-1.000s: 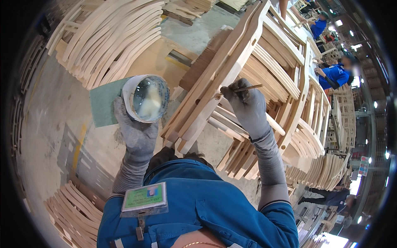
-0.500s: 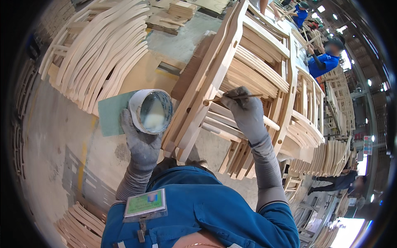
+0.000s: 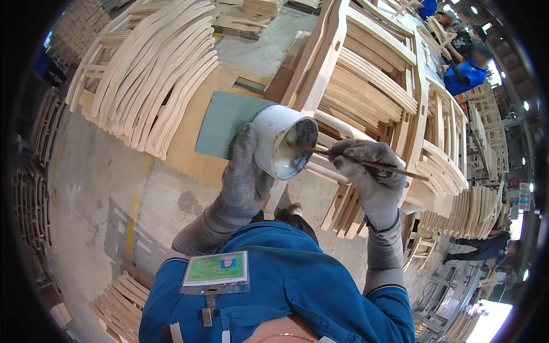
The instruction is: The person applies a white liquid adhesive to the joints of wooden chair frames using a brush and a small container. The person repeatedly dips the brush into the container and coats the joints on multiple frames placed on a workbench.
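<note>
In my left hand (image 3: 249, 171), gloved in grey, is a white round tub (image 3: 267, 137) tilted with its mouth to the right. Milky white liquid (image 3: 284, 155) lies inside it. A flat grey-green sheet (image 3: 220, 128) sticks out behind the tub on the left, partly hidden by it and the hand. My right hand (image 3: 374, 177), also gloved, pinches a thin wooden stick (image 3: 409, 173). The stick's left end reaches into the tub's mouth; I cannot make out its tip. Just beyond both hands stand pale wooden chair-like frames (image 3: 323, 71).
Curved wooden pieces are stacked at the far left (image 3: 146, 74). More pieces lie at the lower left (image 3: 123, 306), and another upright row (image 3: 457, 216) stands at the right. A person in a blue shirt (image 3: 466, 77) works at the far right. Concrete floor (image 3: 171, 228) shows below.
My left hand has carried the tub and sheet to the right and upward. My right hand has moved right and down, and the stick's end has gone from the wooden frame into the tub.
</note>
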### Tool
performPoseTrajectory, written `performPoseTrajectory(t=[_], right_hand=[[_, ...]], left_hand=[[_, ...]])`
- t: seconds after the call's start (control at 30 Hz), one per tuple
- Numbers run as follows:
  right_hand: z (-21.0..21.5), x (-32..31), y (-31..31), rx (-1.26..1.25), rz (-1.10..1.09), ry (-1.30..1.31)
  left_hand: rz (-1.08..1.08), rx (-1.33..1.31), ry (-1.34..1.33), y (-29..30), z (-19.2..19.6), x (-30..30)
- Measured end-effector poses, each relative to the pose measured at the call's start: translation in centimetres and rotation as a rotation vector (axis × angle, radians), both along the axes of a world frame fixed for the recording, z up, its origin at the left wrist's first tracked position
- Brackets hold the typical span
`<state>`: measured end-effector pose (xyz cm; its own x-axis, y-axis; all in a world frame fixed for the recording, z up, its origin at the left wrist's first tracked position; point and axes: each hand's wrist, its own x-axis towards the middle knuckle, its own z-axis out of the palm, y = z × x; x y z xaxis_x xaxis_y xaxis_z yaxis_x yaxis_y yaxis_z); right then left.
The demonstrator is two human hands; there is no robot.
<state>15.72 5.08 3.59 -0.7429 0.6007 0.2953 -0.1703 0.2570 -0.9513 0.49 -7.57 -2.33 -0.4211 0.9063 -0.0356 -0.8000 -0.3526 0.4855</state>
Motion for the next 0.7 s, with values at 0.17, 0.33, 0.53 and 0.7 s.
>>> performPoseTrajectory(t=[0.17,0.33,0.53,0.7], right_hand=[[-0.8,0.7,1.0,-0.371,-0.007,0.179],[-1.6,0.7,4.3,-0.742,-0.048,0.202],[-2.6,-0.7,9.0,-0.930,0.089,0.052],[-3.7,-2.8,15.2,-0.055,0.192,-0.070]], left_hand=[[0.181,0.011,0.239,0.8,-1.3,0.8],[-0.034,-0.054,-0.213,2.7,0.7,1.7],[-0.039,-0.026,-0.237,5.5,0.5,1.9],[0.047,-0.109,-0.172,7.7,0.6,1.3]])
